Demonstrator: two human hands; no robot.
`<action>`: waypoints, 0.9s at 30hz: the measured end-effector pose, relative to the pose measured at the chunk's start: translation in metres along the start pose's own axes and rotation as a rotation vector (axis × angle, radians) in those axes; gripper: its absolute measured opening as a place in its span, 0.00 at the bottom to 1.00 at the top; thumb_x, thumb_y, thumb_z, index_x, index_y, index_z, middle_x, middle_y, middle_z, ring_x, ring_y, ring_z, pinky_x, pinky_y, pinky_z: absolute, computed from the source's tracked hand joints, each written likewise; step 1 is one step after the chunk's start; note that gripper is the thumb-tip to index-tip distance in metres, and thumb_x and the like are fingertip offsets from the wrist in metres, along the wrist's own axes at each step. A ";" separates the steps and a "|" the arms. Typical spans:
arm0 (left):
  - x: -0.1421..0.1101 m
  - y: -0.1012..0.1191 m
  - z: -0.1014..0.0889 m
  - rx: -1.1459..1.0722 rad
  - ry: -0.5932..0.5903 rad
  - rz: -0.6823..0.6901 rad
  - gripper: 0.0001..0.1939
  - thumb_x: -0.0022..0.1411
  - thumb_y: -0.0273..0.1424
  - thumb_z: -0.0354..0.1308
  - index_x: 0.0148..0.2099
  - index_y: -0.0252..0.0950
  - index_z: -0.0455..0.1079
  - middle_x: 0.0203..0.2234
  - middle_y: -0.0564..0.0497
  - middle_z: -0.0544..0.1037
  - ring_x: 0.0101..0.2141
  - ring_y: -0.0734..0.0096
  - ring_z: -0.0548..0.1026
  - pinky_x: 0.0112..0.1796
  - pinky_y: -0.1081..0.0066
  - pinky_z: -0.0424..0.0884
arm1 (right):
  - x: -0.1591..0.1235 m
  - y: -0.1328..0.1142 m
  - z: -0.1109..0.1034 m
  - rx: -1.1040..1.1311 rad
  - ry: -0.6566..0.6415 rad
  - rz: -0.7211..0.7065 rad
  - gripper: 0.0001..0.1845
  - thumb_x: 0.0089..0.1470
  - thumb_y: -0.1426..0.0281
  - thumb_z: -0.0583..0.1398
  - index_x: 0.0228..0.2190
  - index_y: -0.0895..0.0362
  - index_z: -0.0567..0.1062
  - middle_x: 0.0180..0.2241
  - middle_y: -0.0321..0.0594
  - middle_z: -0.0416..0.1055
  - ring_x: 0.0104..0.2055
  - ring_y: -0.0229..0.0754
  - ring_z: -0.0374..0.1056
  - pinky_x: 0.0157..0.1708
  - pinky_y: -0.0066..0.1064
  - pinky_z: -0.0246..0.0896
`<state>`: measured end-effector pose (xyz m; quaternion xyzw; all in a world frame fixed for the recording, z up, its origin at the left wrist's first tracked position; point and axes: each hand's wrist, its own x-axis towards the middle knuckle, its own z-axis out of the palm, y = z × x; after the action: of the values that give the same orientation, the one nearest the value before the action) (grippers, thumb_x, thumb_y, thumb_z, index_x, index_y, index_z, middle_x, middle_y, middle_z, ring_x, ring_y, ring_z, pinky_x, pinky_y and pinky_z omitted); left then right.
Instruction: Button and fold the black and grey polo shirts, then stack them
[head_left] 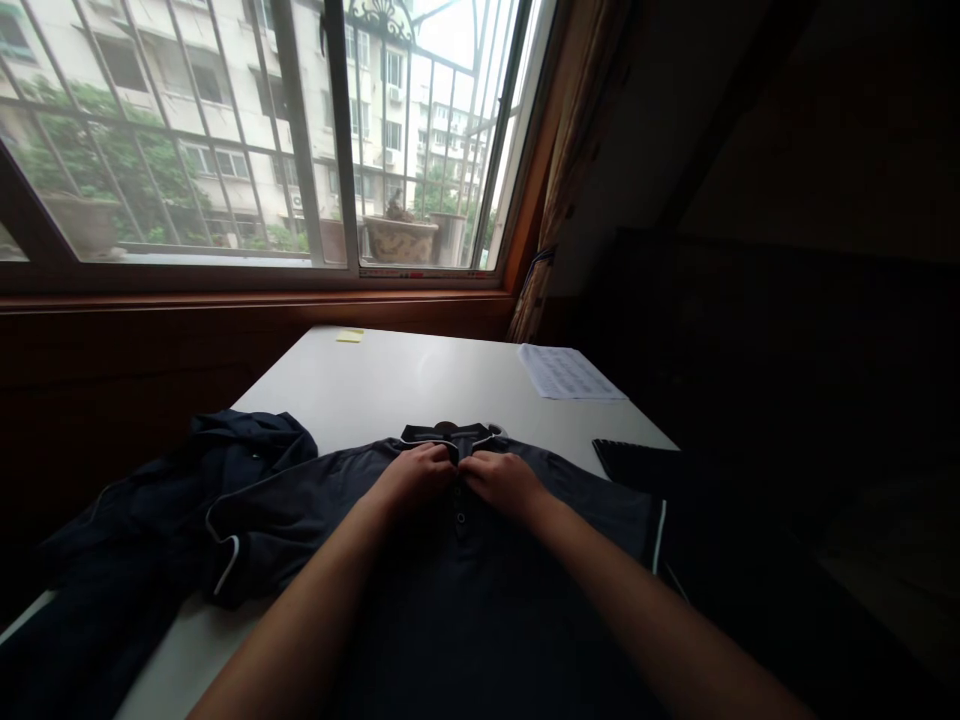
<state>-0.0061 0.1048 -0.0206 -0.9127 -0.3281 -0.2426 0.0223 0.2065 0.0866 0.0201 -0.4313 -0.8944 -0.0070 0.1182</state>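
A dark navy polo shirt (pixel 465 590) with white piping lies flat, front up, on a white table (pixel 405 380). My left hand (pixel 415 474) and my right hand (pixel 504 480) rest side by side just below the collar (pixel 448 434), at the top of the buttoned placket. Both hands have their fingers curled and pinched on the placket fabric. Two buttons (pixel 459 519) show below my hands. The fingertips are hidden in the folds.
A second dark garment (pixel 157 500) lies bunched at the table's left edge. A printed sheet of paper (pixel 568 372) sits at the far right, a yellow sticky note (pixel 349 336) at the far edge, a dark notebook (pixel 626 460) on the right. A barred window (pixel 247 130) stands behind.
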 end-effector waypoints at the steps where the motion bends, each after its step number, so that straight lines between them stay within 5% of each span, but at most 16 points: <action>1: 0.000 0.000 0.000 0.006 0.000 -0.004 0.06 0.67 0.26 0.56 0.38 0.37 0.74 0.36 0.50 0.74 0.37 0.68 0.73 0.43 0.68 0.73 | 0.000 0.002 0.002 -0.002 0.012 -0.019 0.10 0.60 0.71 0.59 0.42 0.49 0.78 0.39 0.38 0.78 0.36 0.41 0.74 0.33 0.27 0.61; 11: 0.002 -0.001 0.002 -0.017 -0.002 -0.023 0.04 0.66 0.24 0.56 0.41 0.37 0.71 0.38 0.49 0.74 0.40 0.68 0.74 0.47 0.66 0.74 | -0.007 0.010 0.031 0.271 0.227 -0.069 0.10 0.59 0.76 0.59 0.39 0.53 0.78 0.36 0.39 0.74 0.36 0.39 0.72 0.38 0.28 0.65; 17: 0.001 0.000 -0.002 -0.064 0.090 0.040 0.05 0.66 0.24 0.56 0.36 0.37 0.71 0.34 0.50 0.74 0.34 0.70 0.72 0.36 0.69 0.72 | -0.010 0.012 0.030 0.386 0.275 -0.041 0.10 0.63 0.71 0.57 0.41 0.50 0.79 0.35 0.39 0.73 0.37 0.41 0.72 0.40 0.30 0.66; 27: 0.002 0.008 -0.013 0.062 0.087 0.127 0.14 0.73 0.28 0.48 0.34 0.36 0.71 0.31 0.50 0.73 0.31 0.72 0.69 0.34 0.71 0.67 | -0.011 0.012 0.026 0.479 0.303 -0.033 0.12 0.65 0.69 0.55 0.41 0.50 0.79 0.34 0.39 0.73 0.36 0.42 0.72 0.39 0.31 0.67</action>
<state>-0.0061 0.0970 -0.0072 -0.9191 -0.2755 -0.2700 0.0801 0.2167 0.0885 -0.0089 -0.3705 -0.8496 0.1381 0.3490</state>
